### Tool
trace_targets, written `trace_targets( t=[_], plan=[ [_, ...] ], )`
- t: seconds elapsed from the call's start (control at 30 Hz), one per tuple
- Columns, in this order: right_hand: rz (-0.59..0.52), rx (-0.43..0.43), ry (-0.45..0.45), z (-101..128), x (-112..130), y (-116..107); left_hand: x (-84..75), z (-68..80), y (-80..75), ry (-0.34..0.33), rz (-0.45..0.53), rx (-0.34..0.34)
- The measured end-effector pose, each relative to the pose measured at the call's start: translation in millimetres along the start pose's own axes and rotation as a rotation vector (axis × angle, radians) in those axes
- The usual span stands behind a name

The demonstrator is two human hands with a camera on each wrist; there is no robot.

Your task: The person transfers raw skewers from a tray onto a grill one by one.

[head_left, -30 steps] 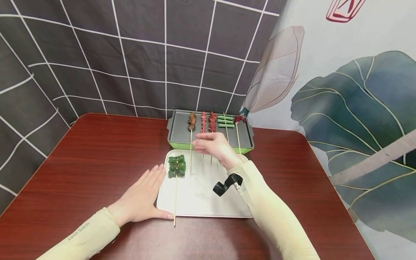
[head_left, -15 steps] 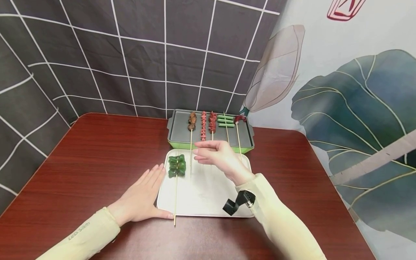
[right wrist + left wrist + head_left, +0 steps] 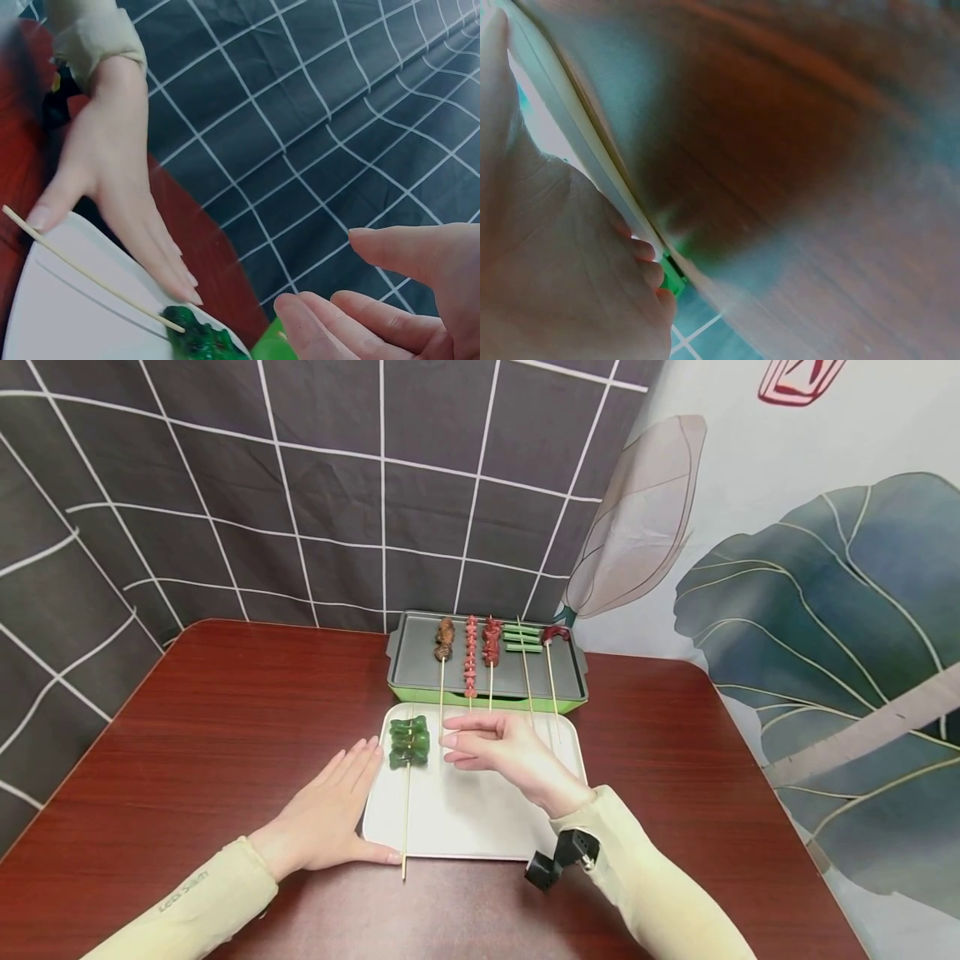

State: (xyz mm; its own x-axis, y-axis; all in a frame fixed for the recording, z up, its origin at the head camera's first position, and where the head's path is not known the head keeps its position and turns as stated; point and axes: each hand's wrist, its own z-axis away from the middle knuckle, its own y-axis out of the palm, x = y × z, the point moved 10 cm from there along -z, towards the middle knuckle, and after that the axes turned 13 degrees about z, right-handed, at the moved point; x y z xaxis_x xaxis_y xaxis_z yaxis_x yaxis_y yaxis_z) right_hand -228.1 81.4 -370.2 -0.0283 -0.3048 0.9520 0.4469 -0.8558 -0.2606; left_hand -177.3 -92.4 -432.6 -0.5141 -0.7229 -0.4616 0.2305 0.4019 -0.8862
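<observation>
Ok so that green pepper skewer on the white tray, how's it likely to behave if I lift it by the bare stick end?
The green pepper skewer will probably feel top-heavy: its pieces bunch at the far end, so that end may dip. The thin stick looks stiff but might flex slightly. The glossy pieces may be slippery and could spin on the stick. It lies flat on the white tray, so rolling seems unlikely.

Free: I see bare white tray at 6 o'clock | Blocked: green skewer at 9, grill pan skewers at 12
</observation>
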Motion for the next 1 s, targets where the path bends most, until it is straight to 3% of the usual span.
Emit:
trace_targets(
  t=[0.37, 1.0],
  plan=[
    [-0.012, 0.052, 0.028, 8, -12, 14, -0.3, 0.3, -1.1, -0.001, 0.001, -0.003],
    [-0.096, 0.081, 0.136, 8, -65, 51, -3.7, 2.3, -5.6, 0.015, -0.003, -0.017]
  ],
)
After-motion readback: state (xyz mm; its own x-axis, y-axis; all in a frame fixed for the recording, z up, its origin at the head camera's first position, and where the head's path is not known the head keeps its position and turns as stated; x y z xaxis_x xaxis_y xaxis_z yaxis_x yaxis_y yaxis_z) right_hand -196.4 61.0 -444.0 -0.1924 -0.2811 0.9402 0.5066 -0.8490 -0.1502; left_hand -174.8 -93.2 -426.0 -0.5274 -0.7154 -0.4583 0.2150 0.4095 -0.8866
